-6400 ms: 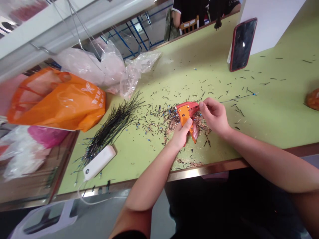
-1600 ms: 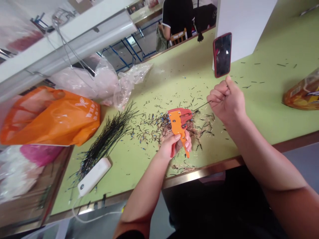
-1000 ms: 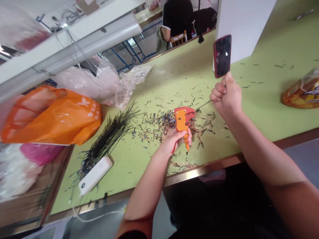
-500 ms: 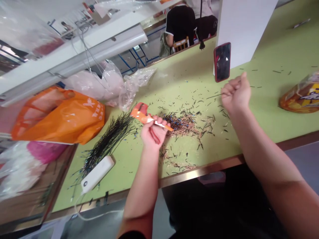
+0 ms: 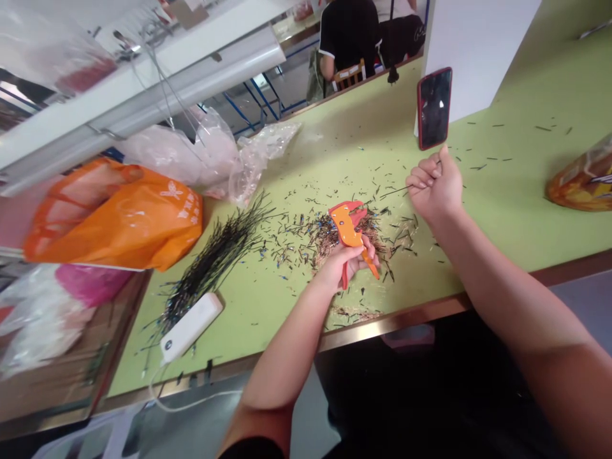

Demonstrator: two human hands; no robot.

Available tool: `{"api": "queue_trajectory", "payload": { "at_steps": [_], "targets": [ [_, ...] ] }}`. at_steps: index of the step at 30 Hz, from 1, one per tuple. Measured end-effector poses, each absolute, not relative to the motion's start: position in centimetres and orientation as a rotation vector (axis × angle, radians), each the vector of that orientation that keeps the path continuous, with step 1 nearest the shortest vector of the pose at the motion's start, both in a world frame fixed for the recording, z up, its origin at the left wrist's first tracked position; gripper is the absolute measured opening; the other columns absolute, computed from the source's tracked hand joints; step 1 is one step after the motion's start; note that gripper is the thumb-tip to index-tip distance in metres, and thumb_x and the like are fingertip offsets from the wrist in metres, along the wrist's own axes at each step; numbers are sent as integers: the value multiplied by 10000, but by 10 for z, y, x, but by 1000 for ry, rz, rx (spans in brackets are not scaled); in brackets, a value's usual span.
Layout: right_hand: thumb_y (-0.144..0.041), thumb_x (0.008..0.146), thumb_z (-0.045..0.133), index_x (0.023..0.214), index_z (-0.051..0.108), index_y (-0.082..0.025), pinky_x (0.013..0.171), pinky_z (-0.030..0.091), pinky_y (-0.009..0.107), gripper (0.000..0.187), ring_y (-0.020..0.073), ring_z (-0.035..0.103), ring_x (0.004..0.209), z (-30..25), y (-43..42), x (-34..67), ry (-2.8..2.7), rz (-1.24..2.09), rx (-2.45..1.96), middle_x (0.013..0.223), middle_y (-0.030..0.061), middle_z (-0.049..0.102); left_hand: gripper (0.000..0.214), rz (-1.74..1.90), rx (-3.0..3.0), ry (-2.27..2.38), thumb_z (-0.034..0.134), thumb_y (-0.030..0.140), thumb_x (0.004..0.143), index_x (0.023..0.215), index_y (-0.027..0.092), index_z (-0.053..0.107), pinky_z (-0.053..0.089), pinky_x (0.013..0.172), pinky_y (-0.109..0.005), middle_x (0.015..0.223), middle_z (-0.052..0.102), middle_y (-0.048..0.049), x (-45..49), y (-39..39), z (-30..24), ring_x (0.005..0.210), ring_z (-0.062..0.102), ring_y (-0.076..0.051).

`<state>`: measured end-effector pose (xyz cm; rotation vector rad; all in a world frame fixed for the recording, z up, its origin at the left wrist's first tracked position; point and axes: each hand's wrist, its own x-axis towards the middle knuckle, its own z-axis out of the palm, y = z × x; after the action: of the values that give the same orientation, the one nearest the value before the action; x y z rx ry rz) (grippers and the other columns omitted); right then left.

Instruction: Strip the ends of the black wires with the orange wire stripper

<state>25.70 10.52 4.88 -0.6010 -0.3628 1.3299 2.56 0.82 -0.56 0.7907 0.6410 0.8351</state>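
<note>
Wrapped in my left hand are the handles of an orange and red wire stripper, its head pointing away from me over the scraps. My right hand is closed in a fist on a thin black wire, whose end sticks out to the left toward the tool without reaching its jaws. Beneath the tool spreads a pile of cut black wire bits and copper strands, with small blue pieces among them. To the left lies a long bundle of black wires.
A white power bank with a cable lies by the bundle. An orange bag and clear plastic bags stand at the left. A red-cased phone leans on a white panel. A packaged bottle-like item sits far right. People sit behind.
My left hand with the wire stripper has moved right over the scrap pile and turned the tool upward. My right hand has come slightly left, still holding the wire.
</note>
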Motion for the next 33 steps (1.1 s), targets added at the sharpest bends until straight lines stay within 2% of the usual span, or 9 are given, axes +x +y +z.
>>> {"api": "queue_trajectory", "payload": {
  "at_steps": [7, 18, 21, 23, 24, 26, 27, 30, 33],
  "targets": [
    [-396, 988, 766, 649, 258, -225, 434, 197, 263, 634, 94, 119, 465, 48, 101, 250, -361, 1383, -516, 548, -98, 197, 362, 826, 823, 640, 853, 408, 775, 930, 158, 642, 603, 770, -387, 794, 657, -20, 33, 6, -11, 740, 709, -194],
    [-477, 969, 767, 698, 293, -256, 416, 220, 290, 589, 98, 174, 446, 40, 98, 234, -390, 1401, -609, 526, -97, 239, 400, 939, 822, 817, 872, 442, 772, 750, 189, 563, 545, 611, -313, 604, 554, 39, 38, 4, -5, 555, 581, -132],
    [-430, 1031, 695, 693, 275, -256, 404, 209, 263, 567, 88, 196, 426, 42, 109, 266, -234, 1355, -634, 522, -106, 259, 331, 1045, 766, 777, 838, 301, 776, 730, 200, 527, 517, 594, -277, 592, 533, 54, 21, 10, 6, 531, 544, -104],
    [-367, 1083, 619, 697, 269, -254, 401, 191, 231, 534, 70, 197, 409, 43, 121, 304, -38, 1199, -624, 520, -119, 259, 320, 1423, 609, 716, 787, 215, 757, 739, 213, 468, 493, 576, -229, 574, 478, 92, -1, 18, 20, 506, 508, -72],
    [-324, 1123, 535, 706, 276, -249, 401, 179, 211, 497, 52, 179, 396, 43, 127, 322, 62, 1060, -591, 519, -128, 262, 326, 1620, 520, 671, 763, 225, 752, 736, 215, 438, 504, 589, -215, 573, 469, 99, -12, 23, 26, 508, 515, -62],
    [-312, 1183, 306, 719, 289, -243, 402, 156, 194, 469, 37, 156, 380, 43, 135, 343, 148, 943, -528, 517, -132, 244, 313, 1727, 485, 651, 710, 279, 786, 744, 212, 407, 520, 620, -184, 584, 466, 111, -28, 30, 35, 510, 509, -37],
    [-354, 1186, 285, 722, 295, -243, 403, 149, 197, 477, 38, 161, 384, 43, 137, 343, 150, 970, -512, 521, -130, 243, 292, 1691, 488, 665, 692, 291, 806, 743, 214, 417, 533, 614, -212, 583, 466, 104, -30, 32, 35, 506, 508, -51],
    [-395, 1148, 477, 715, 274, -242, 396, 154, 208, 502, 59, 140, 418, 42, 132, 310, 13, 1247, -518, 533, -127, 236, 204, 1416, 541, 709, 711, 287, 813, 767, 198, 533, 574, 613, -334, 635, 542, 39, -13, 29, 23, 561, 574, -131],
    [-353, 1142, 519, 705, 258, -241, 384, 179, 196, 520, 71, 136, 426, 44, 120, 269, -81, 1409, -523, 536, -120, 214, 279, 1001, 767, 674, 807, 386, 798, 838, 180, 623, 610, 723, -375, 717, 604, 0, 15, 17, 4, 673, 642, -167]
  ]
}}
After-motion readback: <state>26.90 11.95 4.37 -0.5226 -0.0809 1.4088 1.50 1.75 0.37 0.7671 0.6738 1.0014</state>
